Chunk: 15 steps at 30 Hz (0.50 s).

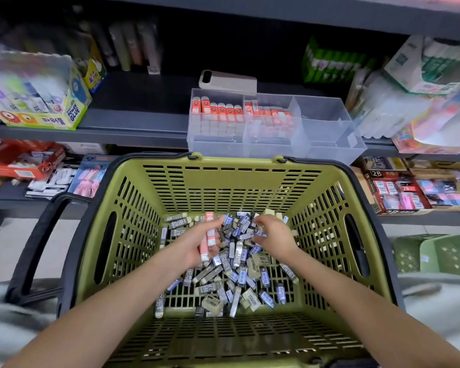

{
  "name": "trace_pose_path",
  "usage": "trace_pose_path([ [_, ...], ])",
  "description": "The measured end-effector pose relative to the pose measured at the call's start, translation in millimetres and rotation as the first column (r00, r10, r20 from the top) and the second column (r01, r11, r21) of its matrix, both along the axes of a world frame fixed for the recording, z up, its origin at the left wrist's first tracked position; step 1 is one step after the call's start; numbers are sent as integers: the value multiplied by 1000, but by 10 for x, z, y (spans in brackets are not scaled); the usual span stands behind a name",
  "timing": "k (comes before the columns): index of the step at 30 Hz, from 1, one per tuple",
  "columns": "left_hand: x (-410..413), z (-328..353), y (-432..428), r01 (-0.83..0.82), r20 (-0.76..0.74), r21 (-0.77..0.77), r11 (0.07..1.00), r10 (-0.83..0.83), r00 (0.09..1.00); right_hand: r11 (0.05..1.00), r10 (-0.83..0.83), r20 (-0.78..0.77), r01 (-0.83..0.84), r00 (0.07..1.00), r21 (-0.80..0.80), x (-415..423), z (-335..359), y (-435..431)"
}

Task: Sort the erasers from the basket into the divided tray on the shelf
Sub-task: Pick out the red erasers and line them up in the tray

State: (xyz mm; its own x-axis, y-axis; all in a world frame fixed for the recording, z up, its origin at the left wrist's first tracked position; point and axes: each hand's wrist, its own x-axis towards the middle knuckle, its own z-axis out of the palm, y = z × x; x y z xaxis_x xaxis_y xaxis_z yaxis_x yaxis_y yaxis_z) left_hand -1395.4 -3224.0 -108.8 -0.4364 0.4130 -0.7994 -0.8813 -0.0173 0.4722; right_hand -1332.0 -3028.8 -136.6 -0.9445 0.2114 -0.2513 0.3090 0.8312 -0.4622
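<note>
Clutching orange erasers (207, 241) in left grip (194, 248), person pinches blue eraser (259, 233) with right grip (275, 239).

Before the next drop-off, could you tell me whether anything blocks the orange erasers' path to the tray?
Only the far wall of the basket rises between the left hand, holding the orange erasers, and the divided tray; lifting over it looks clear. The tray is open-topped.

green plastic basket (223, 187) (slotted), clear glossy plastic tray (327, 147), paper-sleeved erasers (239, 272)
</note>
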Motion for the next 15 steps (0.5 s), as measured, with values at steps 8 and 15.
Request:
trace_pose_path([
  [8,-178,-6,-49,-95,-45,13,995,95,994,961,-257,0,256,966,109,-209,-210,112],
  [15,-118,-112,15,-59,-58,13,998,60,997,937,-329,40,321,943,136,-142,-293,121],
])
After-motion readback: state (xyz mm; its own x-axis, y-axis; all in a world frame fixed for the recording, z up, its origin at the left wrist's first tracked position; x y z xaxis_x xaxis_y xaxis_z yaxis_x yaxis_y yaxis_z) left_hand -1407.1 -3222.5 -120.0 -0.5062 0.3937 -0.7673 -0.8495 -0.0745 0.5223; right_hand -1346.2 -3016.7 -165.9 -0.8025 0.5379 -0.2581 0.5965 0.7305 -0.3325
